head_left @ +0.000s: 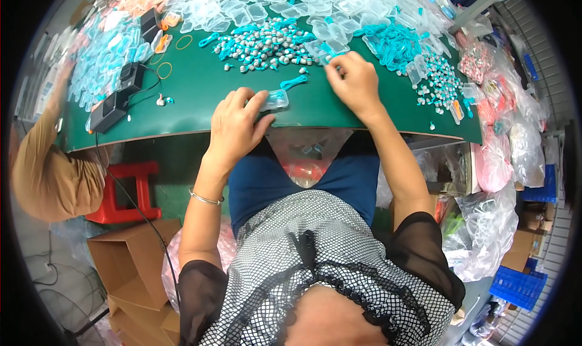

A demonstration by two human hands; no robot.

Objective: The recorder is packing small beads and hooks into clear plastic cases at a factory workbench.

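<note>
My left hand (235, 126) is at the near edge of the green table, its fingers bent over the left end of a small clear plastic case (277, 100). Turquoise cord shows inside that case. My right hand (356, 84) is above the table to the right, fingers curled in; whatever its fingertips hold is hidden. Just beyond it lie clear case pieces (318, 49) with turquoise bits. Between my hands is a looped turquoise cord (294, 82). Farther back sits a pile of grey-white beads with turquoise cord (264, 46).
Clear plastic cases (242, 9) cover the back of the green table (182, 109). Turquoise cords (394, 46) and small beads (441, 82) lie at the right. Black boxes (109, 112) with a cable stand left. A co-worker's sleeve (57, 170), red stool (130, 191) and cardboard box (133, 261) are left.
</note>
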